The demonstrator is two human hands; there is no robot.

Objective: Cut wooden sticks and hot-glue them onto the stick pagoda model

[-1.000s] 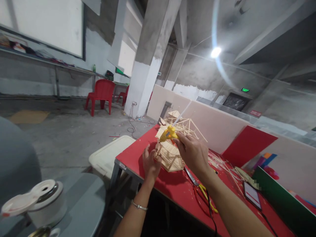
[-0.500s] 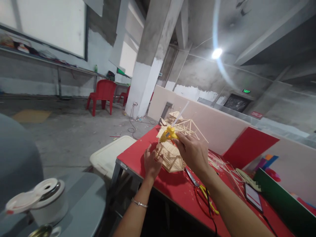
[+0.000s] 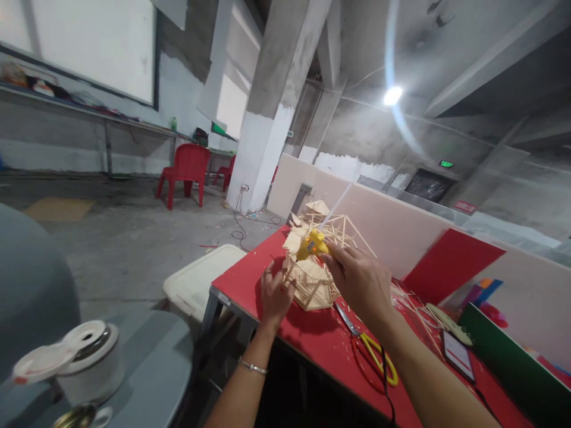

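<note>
My right hand (image 3: 363, 279) is closed around a yellow hot glue gun (image 3: 312, 244), with a long whitish glue stick (image 3: 336, 205) poking up from its back. The gun's nozzle end is above the left side of a small model of thin wooden sticks (image 3: 312, 288), which lies on the red table. My left hand (image 3: 276, 297) grips the left edge of this model with bent fingers; the exact fingertip contact is partly hidden. Behind the gun are more stick structures (image 3: 350, 229), including a small pointed roof (image 3: 317, 207).
Scissors with red and yellow handles (image 3: 377, 356) lie near my right forearm, beside a black cord (image 3: 387, 386). A phone (image 3: 458, 355) and loose sticks (image 3: 419, 312) are at right. At left stand a grey stool (image 3: 156, 351) with a white pot (image 3: 91, 362) and a cream-lidded bin (image 3: 203, 279).
My right hand has moved the glue gun slightly to the right, away from the model's left edge. My left hand has hardly moved.
</note>
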